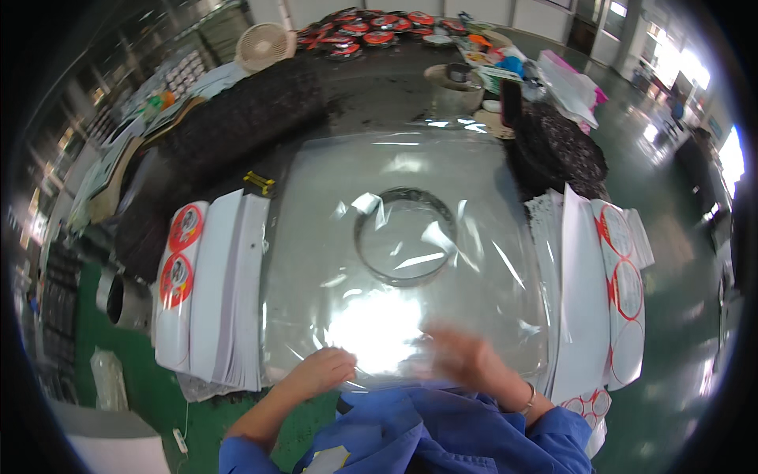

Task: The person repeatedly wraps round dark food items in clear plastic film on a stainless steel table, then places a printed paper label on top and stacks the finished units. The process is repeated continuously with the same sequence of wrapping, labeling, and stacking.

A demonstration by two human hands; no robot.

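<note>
A stack of clear plastic bags (403, 253) lies flat on the bench in front of me, with a dark ring (405, 235) showing through at its middle. My left hand (320, 370) rests curled on the near left edge of the plastic. My right hand (462, 355) is blurred with motion over the near edge of the plastic; whether it grips the film I cannot tell. Both arms wear blue sleeves, and a bracelet sits on the right wrist.
A pile of white sheets with red round labels (207, 288) lies to the left, and a similar label pile (604, 284) to the right. Black bristly heaps (237, 118) sit behind. A fan (264, 45), red discs (371, 28) and clutter stand at the back.
</note>
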